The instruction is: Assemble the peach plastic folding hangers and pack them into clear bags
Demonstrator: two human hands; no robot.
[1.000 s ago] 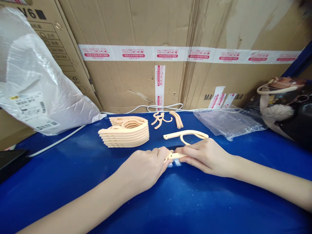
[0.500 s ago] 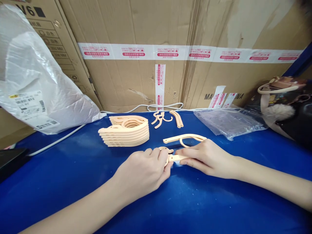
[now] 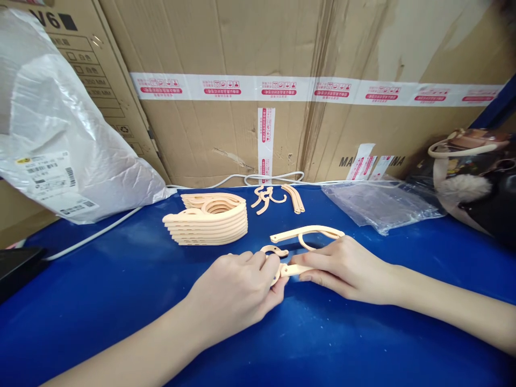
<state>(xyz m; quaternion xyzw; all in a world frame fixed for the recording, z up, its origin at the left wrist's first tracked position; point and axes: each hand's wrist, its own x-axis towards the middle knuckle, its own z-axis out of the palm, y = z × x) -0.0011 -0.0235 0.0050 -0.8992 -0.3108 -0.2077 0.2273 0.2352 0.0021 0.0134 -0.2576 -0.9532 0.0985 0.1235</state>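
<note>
My left hand (image 3: 242, 293) is closed, its thumb and fingers pinching a cream plastic piece with a round end, mostly hidden by the fingers. My right hand (image 3: 350, 269) grips a straight cream folding-hanger arm (image 3: 296, 270) between thumb and fingers. The two pieces meet end to end between my fingertips. Just beyond the left fingers shows a small hook (image 3: 276, 250) with holes. Behind my right fingers is a long curved hanger part (image 3: 306, 231) with a loop; whether the right hand touches it is unclear.
A stack of cream hanger pieces (image 3: 207, 223) stands at the back left. Loose hooks (image 3: 266, 199) and thin curved arms (image 3: 294, 199) lie behind. Around the blue table (image 3: 342, 344) are a plastic bag (image 3: 382, 207), a white parcel (image 3: 60, 123), a cable (image 3: 97, 235) and large cartons (image 3: 217, 43).
The hands appear slightly lower in view, along with a small shift of the whole scene. A little more of the hook shows beyond the left fingers. Both hands keep their hold.
</note>
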